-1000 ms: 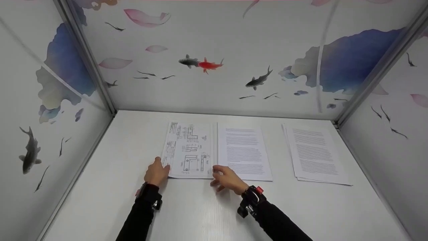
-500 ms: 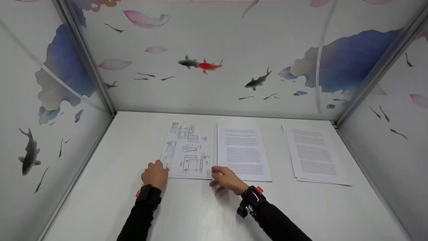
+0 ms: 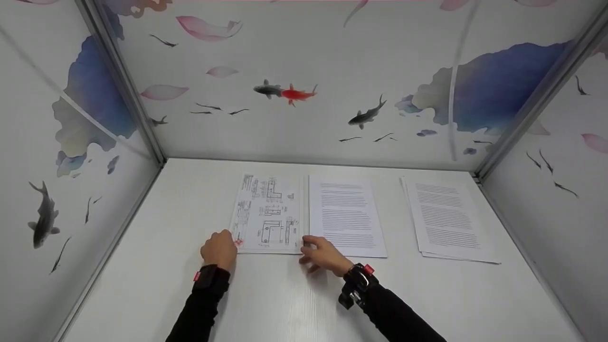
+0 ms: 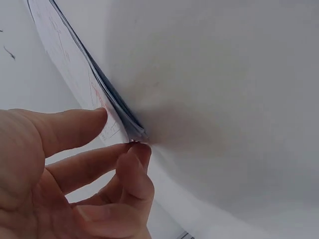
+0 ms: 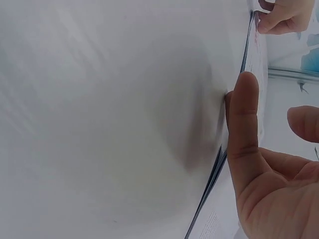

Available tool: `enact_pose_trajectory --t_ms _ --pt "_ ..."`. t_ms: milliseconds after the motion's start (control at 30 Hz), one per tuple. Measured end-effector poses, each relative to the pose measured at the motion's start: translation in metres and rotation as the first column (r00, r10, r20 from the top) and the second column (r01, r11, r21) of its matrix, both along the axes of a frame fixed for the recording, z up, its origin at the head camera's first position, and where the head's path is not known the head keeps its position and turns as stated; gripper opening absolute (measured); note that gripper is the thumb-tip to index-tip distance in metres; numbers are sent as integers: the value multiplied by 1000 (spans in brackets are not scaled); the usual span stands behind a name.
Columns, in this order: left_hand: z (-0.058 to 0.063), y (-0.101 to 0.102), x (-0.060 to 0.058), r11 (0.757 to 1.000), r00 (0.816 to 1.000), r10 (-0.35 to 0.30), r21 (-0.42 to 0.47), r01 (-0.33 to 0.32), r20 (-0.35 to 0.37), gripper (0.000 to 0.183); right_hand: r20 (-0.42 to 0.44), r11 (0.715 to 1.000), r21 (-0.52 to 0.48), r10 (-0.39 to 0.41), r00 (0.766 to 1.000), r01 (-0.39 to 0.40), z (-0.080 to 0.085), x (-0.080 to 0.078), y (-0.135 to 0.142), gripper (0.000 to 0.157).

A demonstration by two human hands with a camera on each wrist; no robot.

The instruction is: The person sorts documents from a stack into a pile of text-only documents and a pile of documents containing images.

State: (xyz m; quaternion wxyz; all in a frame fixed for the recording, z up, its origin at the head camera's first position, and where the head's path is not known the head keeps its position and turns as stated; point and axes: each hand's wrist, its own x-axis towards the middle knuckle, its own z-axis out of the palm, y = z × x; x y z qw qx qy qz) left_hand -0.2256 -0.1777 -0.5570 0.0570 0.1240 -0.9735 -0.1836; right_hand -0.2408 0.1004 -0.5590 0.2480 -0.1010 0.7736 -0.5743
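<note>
A sheet of technical drawings (image 3: 271,204) lies on the white table, with a pale strip along its right side. A red mark (image 3: 238,242) shows at its lower left corner. There my left hand (image 3: 218,250) pinches the corner; in the left wrist view the thumb (image 4: 82,130) is over the drawing's face and the fingers are at the layered, dark-looking edge. My right hand (image 3: 325,255) is at the drawing's lower right corner, its fingers loosely extended. In the right wrist view the index finger (image 5: 243,117) is straight beside the layered edge, thumb apart.
A printed text page (image 3: 346,218) lies right beside the drawing. Farther right, a slightly fanned stack of text sheets (image 3: 449,221) rests on the table (image 3: 294,304). White walls with painted fish (image 3: 298,93) enclose the back and sides.
My left hand has slid slightly down and left along the drawing's lower left corner, its fingers curling in, and the red mark has come into sight. The right hand has stayed nearly still.
</note>
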Motion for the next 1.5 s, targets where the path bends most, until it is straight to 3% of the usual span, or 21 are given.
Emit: enact_pose_trajectory --t_ms 633,867,1033,1200,1300,1367,1500 --pt "-2 -1 -2 998 1000 -30 61 30 -8 14 -2 998 33 48 999 -48 4 -3 3 54" --pt "-2 4 1 998 999 12 68 -10 -31 12 -1 999 27 48 999 -48 2 -4 8 53" --pt "1 12 -1 997 999 14 74 -11 -41 21 -44 999 22 46 998 -45 5 -7 15 47" --pt "6 21 -5 985 998 -24 169 33 -52 18 -128 1000 9 -23 992 24 5 -14 26 37" --pt "7 27 -8 973 996 -47 222 62 -72 15 -209 995 24 -87 974 94 4 -19 38 31" --pt "6 31 -11 962 993 -74 255 96 -95 14 -278 986 54 -137 951 158 4 -24 47 27" --pt "4 39 -14 935 983 -127 315 164 -135 17 -442 939 132 -231 867 317 3 -33 68 19"
